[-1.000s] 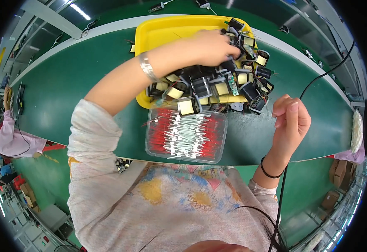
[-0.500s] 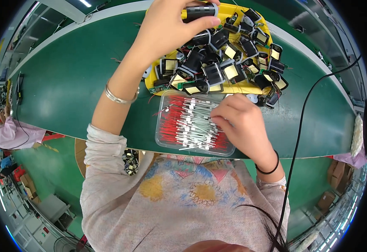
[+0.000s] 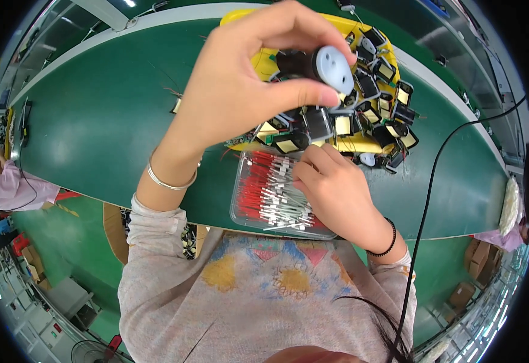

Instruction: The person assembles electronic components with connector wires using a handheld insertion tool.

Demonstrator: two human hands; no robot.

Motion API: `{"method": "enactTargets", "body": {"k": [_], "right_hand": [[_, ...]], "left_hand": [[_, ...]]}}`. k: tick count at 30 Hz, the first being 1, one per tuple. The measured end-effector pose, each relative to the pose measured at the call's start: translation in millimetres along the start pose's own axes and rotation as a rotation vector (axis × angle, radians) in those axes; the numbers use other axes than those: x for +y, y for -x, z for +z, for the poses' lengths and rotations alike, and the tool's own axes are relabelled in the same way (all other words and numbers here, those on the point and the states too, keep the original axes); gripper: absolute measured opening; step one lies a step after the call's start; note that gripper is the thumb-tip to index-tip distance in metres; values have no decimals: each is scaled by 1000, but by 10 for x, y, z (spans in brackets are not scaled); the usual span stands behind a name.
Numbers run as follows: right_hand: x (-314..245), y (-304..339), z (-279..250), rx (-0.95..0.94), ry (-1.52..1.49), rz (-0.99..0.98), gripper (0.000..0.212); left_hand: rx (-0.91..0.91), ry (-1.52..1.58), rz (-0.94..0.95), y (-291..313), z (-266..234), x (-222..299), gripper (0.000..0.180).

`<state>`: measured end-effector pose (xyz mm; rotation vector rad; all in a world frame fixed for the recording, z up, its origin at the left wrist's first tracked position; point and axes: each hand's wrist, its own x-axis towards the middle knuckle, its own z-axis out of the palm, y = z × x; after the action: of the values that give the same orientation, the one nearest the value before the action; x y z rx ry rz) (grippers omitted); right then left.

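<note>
My left hand (image 3: pixel 231 88) is closed around a black cylindrical part with a pale grey round end cap (image 3: pixel 335 69). The cap, with several small holes, faces up and to the right, above the yellow tray (image 3: pixel 237 16). Heaped in that tray are black parts (image 3: pixel 366 85) of a similar sort, some with cream pads and thin wires. My right hand (image 3: pixel 340 190) is over the right side of a clear plastic box (image 3: pixel 234 212). Red and white wires with small white connectors (image 3: pixel 270 193) fill the box. My right fingers are pinched together at the wires; whatever lies between them is hidden.
A green table (image 3: pixel 107 121) spans the view. A black cable (image 3: pixel 429 199) hangs down across the right side. Left of the tray lies a small part with thin wires (image 3: pixel 175 104). A person in pink (image 3: pixel 19 187) sits at the far left.
My left hand has come nearer and turned the black part, so its grey end cap now shows. My right hand remains at the wire box, its fingers shifted slightly left.
</note>
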<state>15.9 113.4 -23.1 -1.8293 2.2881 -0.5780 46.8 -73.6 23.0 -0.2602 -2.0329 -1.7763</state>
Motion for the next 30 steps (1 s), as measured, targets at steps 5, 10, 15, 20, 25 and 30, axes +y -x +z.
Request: {"method": "enactTargets", "body": {"k": [5, 10, 15, 20, 25, 30], "right_hand": [[72, -87, -427, 41, -248, 26, 10], [270, -41, -922, 396, -316, 71, 13], [395, -66, -899, 542, -218, 116, 12], [405, -54, -882, 558, -266, 87, 12], [406, -61, -886, 570, -304, 51, 13], [452, -63, -881, 609, -290, -107, 15]], "left_hand": [[-80, 24, 53, 48, -102, -92, 44], [-111, 124, -24, -7, -11, -46, 45], [-325, -10, -27, -13, -17, -106, 44], [-518, -91, -27, 1, 109, -173, 40], [-540, 84, -108, 18, 137, -209, 42], [-491, 447, -293, 52, 161, -231, 45]]}}
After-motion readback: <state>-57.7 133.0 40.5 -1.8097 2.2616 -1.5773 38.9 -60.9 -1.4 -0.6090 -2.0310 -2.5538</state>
